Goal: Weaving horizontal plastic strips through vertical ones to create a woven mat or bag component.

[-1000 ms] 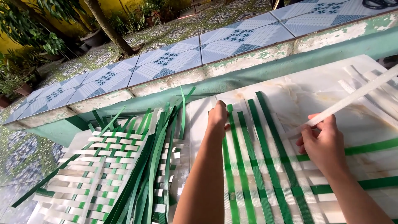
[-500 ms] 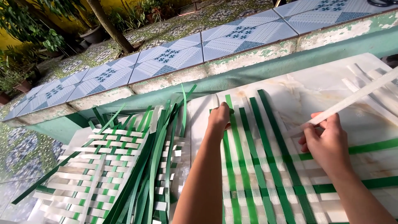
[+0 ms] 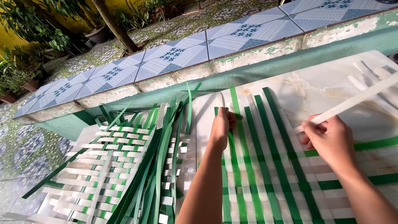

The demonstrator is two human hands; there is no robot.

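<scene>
Woven strips, green and white [image 3: 265,182], lie flat on the pale marble table [image 3: 315,89] right in front of me: long green ones run away from me, and white and green ones cross them from side to side.

From the head camera, I see my left hand [image 3: 220,126] resting palm down at the far end of the weave, fingers curled over the tip of one green lengthwise strip [image 3: 237,137] and pressing it to the table. My right hand [image 3: 329,139] is closed in a pinch on a single long white strip [image 3: 356,99], which rises from my fingers and slants off toward the right edge of the view, clear of the weave. That hand hovers just over the right side of the mat, near a green cross strip [image 3: 375,145].

To my left a finished woven panel of white and green [image 3: 103,166] lies partly under a loose bundle of dark green strips [image 3: 159,166], whose ends fan out upward. More loose white strips [image 3: 373,74] sit at the far right corner of the table. Beyond the table runs a green-painted ledge topped with blue patterned tiles [image 3: 182,56], and past it potted plants [image 3: 25,83] and a tree trunk [image 3: 114,25].
</scene>
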